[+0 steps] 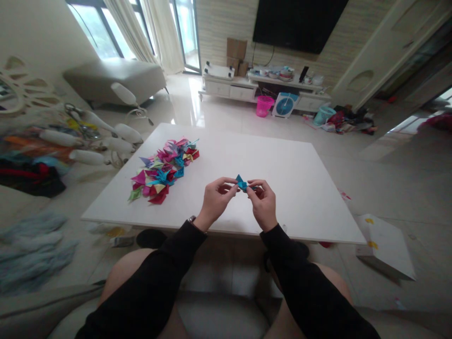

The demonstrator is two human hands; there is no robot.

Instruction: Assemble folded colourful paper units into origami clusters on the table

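A small blue origami piece (242, 184) of folded paper, with one pointed corner up, is held between both hands above the near half of the white table (282, 165). My left hand (218, 197) pinches its left side between thumb and fingers. On the other side, my right hand (262, 200) has thumb and fingertips closed on its right part, which they partly cover. To the left on the tabletop lies a pile of folded paper pieces (164, 172) in pink, red, blue, green, yellow and purple.
A white box (386, 245) stands on the floor right of the table. White lamp arms (122, 136) reach close to the table's left edge. Beyond are a TV cabinet (226, 89), a pink basket (264, 106), a blue fan (284, 104) and a bench (113, 77).
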